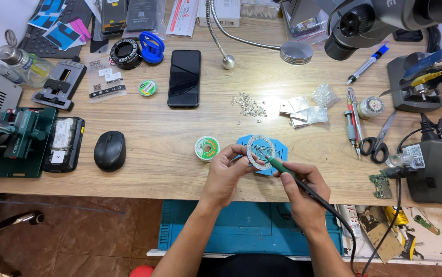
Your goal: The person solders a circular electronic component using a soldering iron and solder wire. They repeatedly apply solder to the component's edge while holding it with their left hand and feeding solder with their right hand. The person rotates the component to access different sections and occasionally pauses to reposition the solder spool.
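Over the bench edge: two hands, one ring board, one soldering iron.
Left hand pinches the ring; right hand grips the iron, tip on ring.

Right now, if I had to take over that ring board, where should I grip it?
Judging by its pose, pinch the ring board at its left rim, coming from the left as the left hand does. The soldering iron in the right hand meets it from the right.
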